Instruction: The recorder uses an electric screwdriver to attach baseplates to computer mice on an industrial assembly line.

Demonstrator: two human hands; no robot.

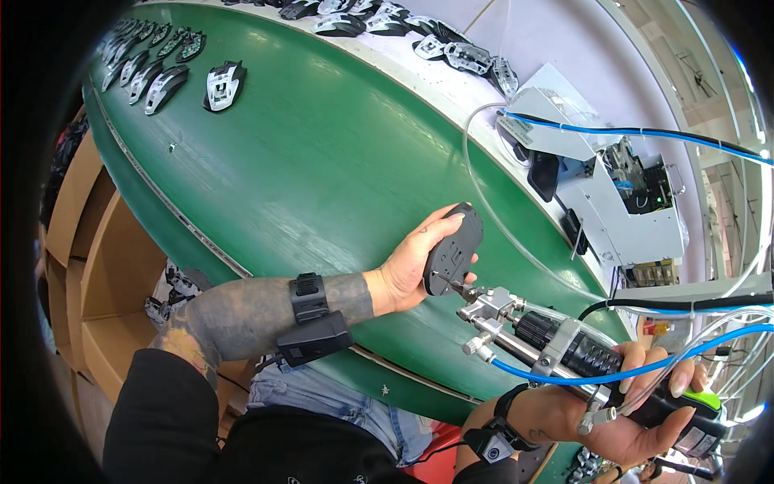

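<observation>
My left hand (407,270) grips a black computer mouse (453,252) with its flat underside turned up toward me, above the green work surface. In my right hand (637,415) is a powered screwdriver (564,343), its black body wrapped by my fingers and its metal head pointing up and left. The tip of the screwdriver meets the lower end of the mouse's underside, near a screw hole. Whether a screw sits at the tip is too small to tell. A blue air hose (548,377) runs from the screwdriver's metal fittings across my right hand.
Several part-built mice stand at the far left of the green belt (322,145), one mouse (225,85) apart from them. More mouse shells (387,22) line the white ledge behind. A white machine (621,202) stands right. Cardboard boxes (121,282) are below left; hoses cross at right.
</observation>
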